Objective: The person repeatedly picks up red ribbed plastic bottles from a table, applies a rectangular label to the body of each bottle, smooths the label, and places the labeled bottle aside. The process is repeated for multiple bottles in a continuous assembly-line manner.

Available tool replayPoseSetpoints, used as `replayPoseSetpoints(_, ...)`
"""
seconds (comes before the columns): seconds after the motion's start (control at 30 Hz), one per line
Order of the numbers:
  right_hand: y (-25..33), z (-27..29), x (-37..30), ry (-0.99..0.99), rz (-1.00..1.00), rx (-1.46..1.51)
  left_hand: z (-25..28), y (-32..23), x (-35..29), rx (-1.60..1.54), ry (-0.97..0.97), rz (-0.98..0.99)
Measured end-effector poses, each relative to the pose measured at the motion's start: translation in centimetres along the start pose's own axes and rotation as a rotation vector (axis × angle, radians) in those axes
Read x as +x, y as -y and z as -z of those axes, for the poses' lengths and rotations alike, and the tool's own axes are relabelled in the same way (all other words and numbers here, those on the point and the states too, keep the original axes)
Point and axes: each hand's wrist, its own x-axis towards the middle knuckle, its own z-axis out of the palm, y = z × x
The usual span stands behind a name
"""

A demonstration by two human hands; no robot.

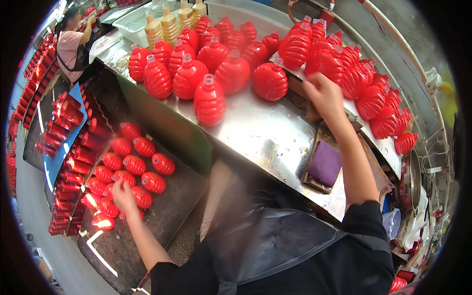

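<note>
My left hand (125, 198) reaches down to the dark lower surface, its fingers closed at the neck of a red plastic bottle (124, 178). That bottle lies among several like it, all ribbed and rounded with open necks. Over the metal workbench, my right hand (325, 97) is closed around something, its fingers curled beside a brown fixture (296, 89); what they grip is blurred and partly hidden. Near that hand stands a red bottle (270, 82) with a clear neck. A purple cloth pad (324, 164) rests in a worn wooden tray below my right forearm.
Several red bottles (209, 103) stand upright across the workbench (241, 142), with more crowded at its far right. Yellow bottles (168, 24) and a white tub (132, 28) are behind. Darker red bottles (73, 164) line the left. A person (71, 46) works at the far left.
</note>
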Motion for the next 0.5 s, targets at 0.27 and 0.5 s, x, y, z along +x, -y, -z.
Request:
replayPoseSetpoints(0.27,3.3,-7.4,6.8,0.321,0.284,-0.522,-4.7,-32.0,2.5,-0.812,0.18,-0.414)
replayPoseSetpoints(0.5,-0.3,-5.9,3.9,0.256,0.043,-0.25,-6.7,-41.9,2.9,-0.559,0.148,-0.327)
